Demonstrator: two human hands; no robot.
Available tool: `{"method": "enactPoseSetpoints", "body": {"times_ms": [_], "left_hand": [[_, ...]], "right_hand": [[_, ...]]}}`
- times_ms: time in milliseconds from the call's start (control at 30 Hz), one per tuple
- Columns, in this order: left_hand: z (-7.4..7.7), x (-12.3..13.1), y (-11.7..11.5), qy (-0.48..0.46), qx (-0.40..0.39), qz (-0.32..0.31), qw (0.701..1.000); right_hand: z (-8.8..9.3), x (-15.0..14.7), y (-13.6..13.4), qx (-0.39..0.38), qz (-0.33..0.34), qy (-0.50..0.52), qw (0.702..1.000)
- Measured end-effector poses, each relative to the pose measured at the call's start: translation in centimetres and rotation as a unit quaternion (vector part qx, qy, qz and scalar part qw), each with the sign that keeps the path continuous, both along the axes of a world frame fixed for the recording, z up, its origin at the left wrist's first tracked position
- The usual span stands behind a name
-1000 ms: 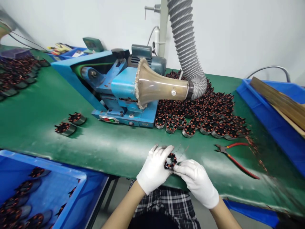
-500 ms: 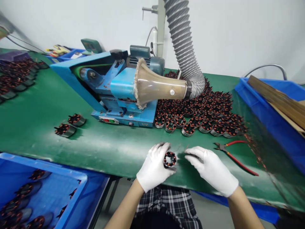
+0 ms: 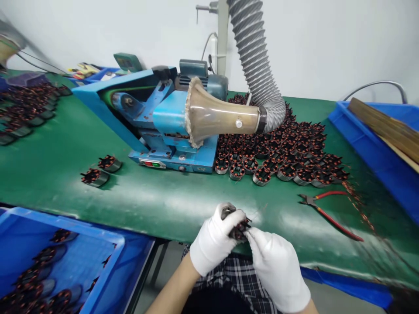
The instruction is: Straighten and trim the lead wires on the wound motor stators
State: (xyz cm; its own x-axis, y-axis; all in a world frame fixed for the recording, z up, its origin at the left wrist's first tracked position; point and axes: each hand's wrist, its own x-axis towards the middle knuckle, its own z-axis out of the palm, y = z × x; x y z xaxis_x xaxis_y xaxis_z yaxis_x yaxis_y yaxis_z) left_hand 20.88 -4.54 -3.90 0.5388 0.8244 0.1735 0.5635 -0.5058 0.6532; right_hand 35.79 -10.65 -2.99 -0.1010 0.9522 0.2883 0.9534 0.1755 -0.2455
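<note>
My left hand (image 3: 214,235), in a white glove, is closed around a motor stator (image 3: 240,230) with black insulation and copper windings. It is tilted above the table's front edge, its wound face towards my right hand. Thumb and fingers of my right hand (image 3: 273,264), gloved too, are pinched together against the stator's right side. What lies between those fingertips is hidden; a faint thin wire shows just above them. Red-handled cutting pliers (image 3: 309,200) lie with jaws apart on the green table to the right.
A blue belt machine (image 3: 170,117) with a funnel hood and grey hose (image 3: 258,56) stands behind. Many stators (image 3: 262,174) crowd beside it. Two stators (image 3: 94,176) sit at left. A blue crate (image 3: 101,279) holds more; another blue bin (image 3: 369,135) is at right. Copper scraps (image 3: 360,209) litter the table.
The stator has been lifted off the table and tilted by my left hand. My right hand has moved left, from apart and open to pinching at its side.
</note>
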Motion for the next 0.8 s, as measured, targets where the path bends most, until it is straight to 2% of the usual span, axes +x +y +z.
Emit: {"method": "enactPoseSetpoints", "body": {"times_ms": [67,133,233,300,367,433,500,667,800], "left_hand": [[1.4,-0.2,-0.4,0.055,0.006,-0.023,0.998],[2.9,-0.4,-0.8,0.038,0.010,-0.043,0.998],[3.9,-0.3,-1.2,-0.112,-0.012,-0.070,0.991],[3.7,0.0,-1.5,-0.190,-0.035,-0.077,0.978],[3.2,0.3,-1.9,-0.223,-0.061,-0.065,0.971],[3.0,0.4,-2.4,-0.232,-0.076,-0.050,0.969],[3.3,0.3,-2.6,-0.210,-0.068,-0.052,0.974],[5.3,-0.8,-2.0,-0.089,-0.061,-0.124,0.986],[6.2,-1.2,-1.5,-0.054,-0.061,-0.152,0.985]], "right_hand": [[0.8,0.0,0.1,-0.044,-0.003,0.035,0.998],[1.3,0.5,0.1,-0.117,0.009,0.138,0.983],[1.3,1.1,0.0,-0.223,0.043,0.340,0.913],[0.9,1.3,-0.3,-0.246,0.034,0.438,0.864],[0.3,1.1,-0.6,-0.239,0.002,0.485,0.841],[0.0,1.0,-0.9,-0.227,-0.017,0.505,0.833],[-0.1,0.9,-1.1,-0.212,0.000,0.511,0.833],[0.2,1.0,-1.8,-0.212,0.049,0.467,0.857],[0.2,0.9,-2.1,-0.206,0.050,0.448,0.868]]}}
